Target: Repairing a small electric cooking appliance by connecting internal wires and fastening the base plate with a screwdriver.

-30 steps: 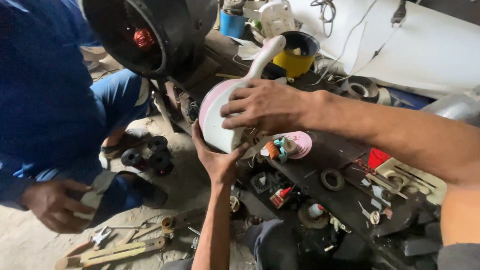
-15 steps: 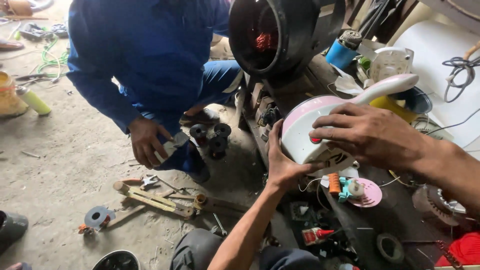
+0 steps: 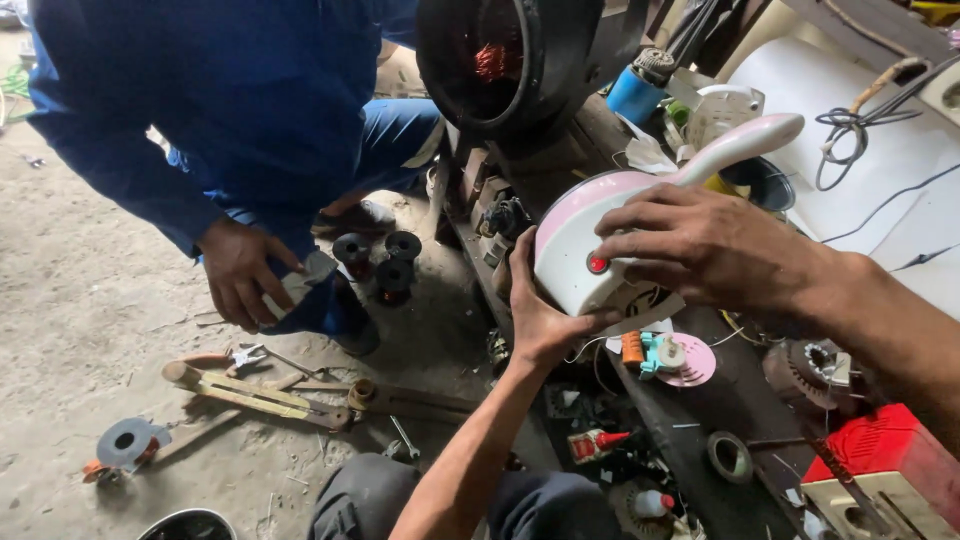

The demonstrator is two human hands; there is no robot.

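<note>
The left hand [image 3: 540,315] comes up from the bottom centre of the frame, forearm slanting upward, palm cupped under the lower left edge of a pink and white appliance housing [image 3: 585,240]; its fingers wrap the rim, so it is closed on the shell. The right hand [image 3: 700,245] enters from the right edge, its forearm running toward the lower right corner, and lies flat over the front of the housing with fingers spread and pressed to it, one fingertip beside a small red button [image 3: 597,264]. The housing sits just right of centre, its curved white handle [image 3: 740,145] pointing to the upper right.

Below the hands, a pink disc with a teal and orange part [image 3: 665,358] lies on the dark workbench [image 3: 720,430]. A red box [image 3: 885,450] occupies the lower right corner. A blue cylinder [image 3: 635,90] stands at upper centre, beside a big black motor casing [image 3: 500,60] with copper windings inside.

At left, another person in blue work clothes [image 3: 200,110] crouches, a hand [image 3: 240,275] resting near the knee. Black spools [image 3: 385,260] stand on the ground beside that person, and a wooden tool [image 3: 250,395] lies at lower left.
</note>
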